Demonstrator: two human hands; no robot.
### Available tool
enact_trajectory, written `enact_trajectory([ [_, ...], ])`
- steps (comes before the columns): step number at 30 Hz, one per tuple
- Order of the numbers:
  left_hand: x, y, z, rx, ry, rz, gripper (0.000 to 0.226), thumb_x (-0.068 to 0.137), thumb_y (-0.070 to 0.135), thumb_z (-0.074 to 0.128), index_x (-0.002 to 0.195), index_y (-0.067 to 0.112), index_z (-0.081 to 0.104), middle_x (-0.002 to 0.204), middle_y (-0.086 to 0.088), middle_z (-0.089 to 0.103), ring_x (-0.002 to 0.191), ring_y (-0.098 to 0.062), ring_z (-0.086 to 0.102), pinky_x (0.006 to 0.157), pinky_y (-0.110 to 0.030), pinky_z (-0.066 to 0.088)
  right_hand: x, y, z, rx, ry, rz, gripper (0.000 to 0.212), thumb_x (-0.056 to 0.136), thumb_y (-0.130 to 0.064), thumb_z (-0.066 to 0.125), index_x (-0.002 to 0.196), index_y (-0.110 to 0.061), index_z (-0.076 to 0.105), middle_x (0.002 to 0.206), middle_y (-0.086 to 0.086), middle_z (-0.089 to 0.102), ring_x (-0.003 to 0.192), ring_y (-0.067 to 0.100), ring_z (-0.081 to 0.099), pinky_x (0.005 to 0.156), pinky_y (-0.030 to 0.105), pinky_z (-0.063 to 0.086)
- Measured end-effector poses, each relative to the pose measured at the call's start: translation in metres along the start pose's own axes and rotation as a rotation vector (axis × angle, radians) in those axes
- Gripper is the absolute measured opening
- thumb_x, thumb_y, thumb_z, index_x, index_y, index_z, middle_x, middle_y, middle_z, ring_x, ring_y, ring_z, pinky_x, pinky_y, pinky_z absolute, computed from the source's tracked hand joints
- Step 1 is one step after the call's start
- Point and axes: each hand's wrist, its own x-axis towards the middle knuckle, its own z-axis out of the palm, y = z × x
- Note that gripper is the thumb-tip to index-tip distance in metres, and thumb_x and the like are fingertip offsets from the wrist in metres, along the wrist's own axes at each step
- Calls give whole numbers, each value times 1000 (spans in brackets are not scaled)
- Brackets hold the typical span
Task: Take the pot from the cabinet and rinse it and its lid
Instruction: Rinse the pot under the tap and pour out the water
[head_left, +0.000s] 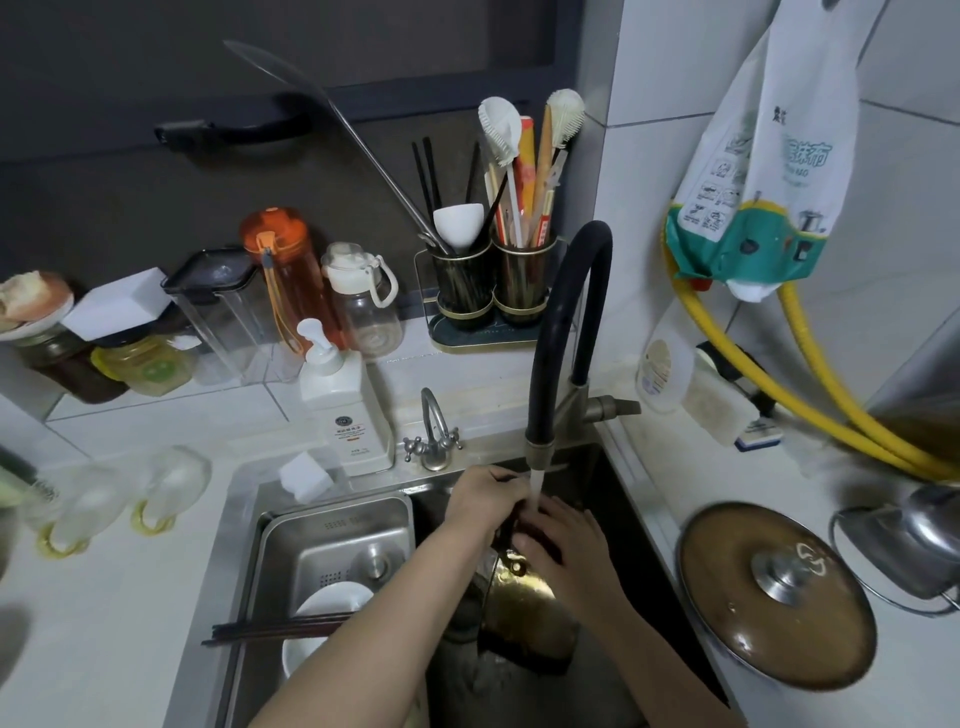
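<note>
Brass-toned pot (524, 608) below both hands, left grip (480, 501) and right grip (563, 540) clamped round its handle.

My left hand (480, 501) bare, no ring, no watch, no glove | my right hand (563, 540) equally bare, nails short as far as shows | both my forearms uncovered, entering from 6 o'clock, no sleeve or cuff showing within the frame | no bracelet or band at either wrist
</note>
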Motion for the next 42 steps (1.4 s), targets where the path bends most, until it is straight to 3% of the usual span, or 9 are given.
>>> enact_trajectory([
  [6, 0, 2, 0, -135, 32, -108, 26, 67, 23, 82, 53, 15, 61, 61, -6, 64, 62, -21, 60, 69, -35, 53, -10, 0, -1, 11, 53, -76, 74, 79, -76, 17, 110, -30, 66, 125, -14, 61, 129, 6, 41, 111, 30, 18],
  [12, -3, -2, 7, -326, 18, -181, 20, 72, 15, 79, 72, 8, 61, 71, -11, 64, 68, -24, 61, 70, -33, 54, -24, -13, -4, 50, 69, 76, 63, 72, -66, 46, 123, -31, 55, 123, -25, 45, 120, 1, 27, 103, 25, 25],
  [16, -8, -4, 5, -404, -3, -238, 6, 86, 14, 66, 85, 7, 65, 70, -10, 63, 56, -21, 59, 44, -25, 52, -30, -15, 1, 128, 74, 50, 60, 80, -59, 32, 128, -30, 52, 122, -20, 58, 112, -13, 39, 108, 35, 34],
  [19, -13, -4, 2, -408, -38, -265, 11, 90, 19, 61, 92, 9, 66, 69, -7, 63, 51, -16, 59, 39, -23, 50, -33, -20, -9, 289, 92, 40, 29, 93, -35, 46, 122, -37, 50, 102, -34, 52, 101, -29, 40, 95, 8, 34],
  [21, -14, -4, -1, -402, -64, -244, 14, 88, 25, 64, 89, 11, 64, 62, -4, 64, 41, -11, 57, 41, -21, 51, -30, -19, -18, 443, 39, 70, 29, 94, -21, 50, 113, -44, 48, 102, -31, 52, 106, -21, 45, 86, -1, 34],
  [24, -11, -8, -10, -289, -93, -148, 29, 82, 40, 68, 89, 13, 58, 59, -2, 66, 34, -7, 51, 47, -22, 49, -19, -10, -22, 622, 4, 120, 30, 91, -20, 57, 112, -42, 57, 112, -12, 65, 106, -1, 58, 94, 19, 45],
  [31, -14, -17, -46, 100, -22, 198, 44, 72, 63, 63, 74, 20, 62, 77, -1, 67, 75, -16, 63, 71, -27, 47, 0, -22, -26, 904, 12, 250, 17, 83, -17, 64, 96, -25, 72, 91, 2, 75, 88, 21, 70, 85, 36, 55],
  [39, -16, -34, -58, 137, -240, 293, 23, 76, 26, 76, 93, 17, 63, 85, 0, 69, 77, -8, 67, 70, -20, 51, 9, -21, -25, 791, -31, 243, 10, 85, -24, 63, 86, -24, 73, 86, 2, 73, 84, 14, 69, 76, 26, 52],
  [42, -21, -40, -48, -31, -244, 250, 25, 75, 26, 77, 96, 15, 70, 93, -14, 73, 90, -26, 70, 85, -38, 56, 9, -20, -22, 794, -57, 232, 20, 89, -31, 57, 86, -21, 74, 87, 5, 74, 85, 15, 69, 79, 29, 54],
])
